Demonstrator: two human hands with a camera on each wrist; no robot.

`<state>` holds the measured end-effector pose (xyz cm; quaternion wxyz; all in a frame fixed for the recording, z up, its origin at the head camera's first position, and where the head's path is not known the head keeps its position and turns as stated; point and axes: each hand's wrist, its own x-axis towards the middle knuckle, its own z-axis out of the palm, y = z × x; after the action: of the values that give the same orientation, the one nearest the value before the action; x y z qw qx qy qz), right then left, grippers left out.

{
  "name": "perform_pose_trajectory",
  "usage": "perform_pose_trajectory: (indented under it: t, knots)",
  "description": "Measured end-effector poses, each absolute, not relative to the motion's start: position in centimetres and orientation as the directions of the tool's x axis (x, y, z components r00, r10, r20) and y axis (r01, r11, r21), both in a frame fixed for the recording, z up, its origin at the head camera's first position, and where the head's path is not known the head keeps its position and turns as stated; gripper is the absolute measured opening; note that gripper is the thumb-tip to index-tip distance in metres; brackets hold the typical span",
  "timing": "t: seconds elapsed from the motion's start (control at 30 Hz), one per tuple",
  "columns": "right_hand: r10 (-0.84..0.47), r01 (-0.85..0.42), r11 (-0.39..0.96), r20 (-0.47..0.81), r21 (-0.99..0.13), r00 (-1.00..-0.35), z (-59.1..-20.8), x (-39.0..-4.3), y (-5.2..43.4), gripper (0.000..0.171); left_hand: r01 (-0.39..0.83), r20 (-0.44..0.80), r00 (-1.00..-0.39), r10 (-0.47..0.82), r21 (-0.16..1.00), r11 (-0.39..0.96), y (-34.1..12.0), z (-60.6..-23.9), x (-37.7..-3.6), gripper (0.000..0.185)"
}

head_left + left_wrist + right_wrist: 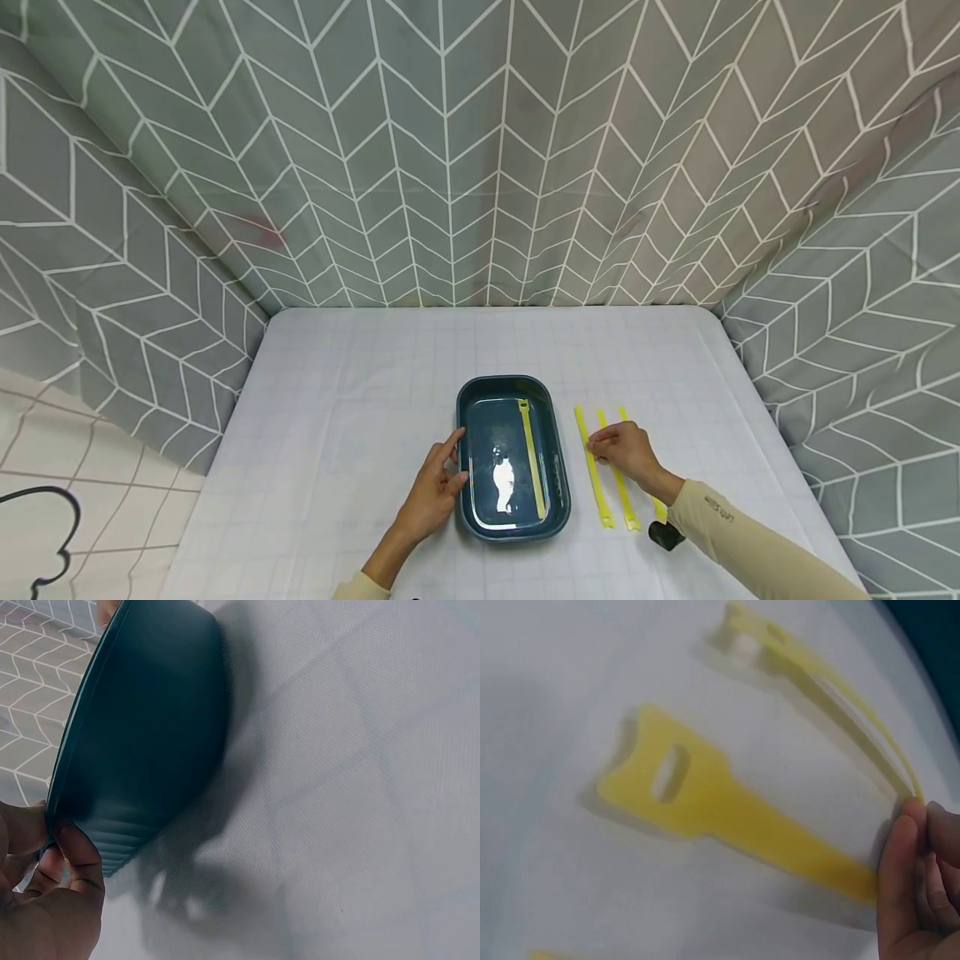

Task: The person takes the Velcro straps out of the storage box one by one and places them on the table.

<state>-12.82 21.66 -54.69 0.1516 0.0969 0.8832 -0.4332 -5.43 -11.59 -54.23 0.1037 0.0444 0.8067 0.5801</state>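
Observation:
A dark teal rectangular baking dish (487, 417) stands on the table, with one yellow hook-and-loop cable tie (532, 462) lying lengthwise inside it. My left hand (431, 493) pinches the dish's left rim between thumb and fingers; the left wrist view shows the grip on the dish's outer wall (150, 712). To the right of the dish, my right hand (628, 452) pinches the nearest cable tie (596, 483). In the right wrist view that tie (840, 694) bows slightly up from the cloth. Beside it another tie (780, 832) lies flat, passing under the hand.
A further yellow tie (659, 510) is partly hidden under the right forearm. A black device (666, 536) sits at the right wrist. White cloth covers the table (360, 375), and grey patterned curtains (480, 167) hang behind and at both sides.

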Motion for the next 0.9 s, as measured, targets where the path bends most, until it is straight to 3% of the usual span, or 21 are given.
perform_pose_trajectory:
  t: [0.9]
  knots:
    - [-0.006, 0.178, 0.729, -0.266, -0.661, -0.964, -54.60, -12.46, 21.69, 0.009, -0.117, -0.182, -0.967, 0.179, 0.939, 0.325, -11.57, -54.32, -5.61, 0.067]
